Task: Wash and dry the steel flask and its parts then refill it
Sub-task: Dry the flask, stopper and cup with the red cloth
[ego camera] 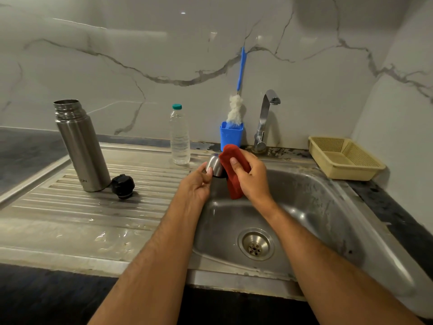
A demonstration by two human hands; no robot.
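The left hand (198, 181) pinches the small domed steel cup (215, 166) by its smooth brushed side, while the right hand (249, 178) grips a folded red cloth (234, 172) against it, both held over the back left of the sink (328, 207). To dry it well, I would turn the cup against the cloth and work into its dark rim. Left of the sink, on the ribbed drainboard (70, 207), the tall open cylindrical steel flask (80, 146) stands upright with its black plastic stopper (123, 186) just beside its base.
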